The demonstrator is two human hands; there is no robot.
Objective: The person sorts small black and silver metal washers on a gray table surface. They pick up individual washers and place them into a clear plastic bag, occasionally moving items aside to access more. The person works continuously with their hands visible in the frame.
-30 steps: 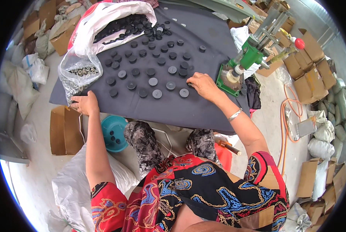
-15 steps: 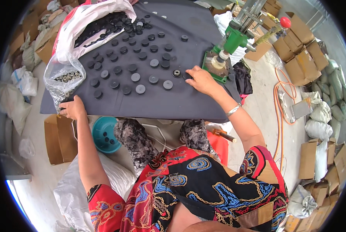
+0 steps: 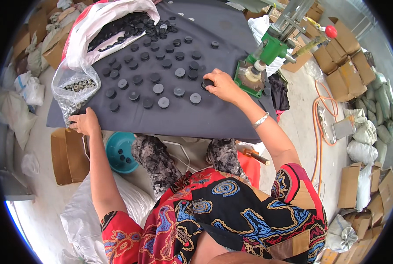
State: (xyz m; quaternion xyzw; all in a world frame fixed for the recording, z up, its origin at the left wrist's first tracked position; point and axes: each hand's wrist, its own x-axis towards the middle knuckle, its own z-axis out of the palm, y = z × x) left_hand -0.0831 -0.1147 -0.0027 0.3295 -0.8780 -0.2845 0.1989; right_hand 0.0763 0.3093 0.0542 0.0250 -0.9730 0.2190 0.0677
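My right hand [image 3: 223,86] is at the right part of the dark cloth-covered table [image 3: 196,118], its fingers closed on a black round disc [image 3: 207,82]. That disc sits where a lower disc with a metal ring in its centre showed earlier; the lower one is now hidden. Over at the near left edge, my left hand [image 3: 85,122] touches the lower end of a clear plastic bag [image 3: 60,94] of small metal rings [image 3: 80,85]. Its fingers are curled together there, and what they pinch cannot be made out. Several black discs, some stacked in pairs, are spread between my hands.
A green hand press [image 3: 267,53] with a red knob [image 3: 331,31] stands by the right edge. At the far left lies a white sack [image 3: 84,39] spilling black discs. Below the table are a teal basin [image 3: 117,163] and a cardboard box [image 3: 69,156].
My right hand has moved slightly left, bringing the black disc over the one with the metal ring. My left hand stays at the plastic bag. The whole view has shifted a little.
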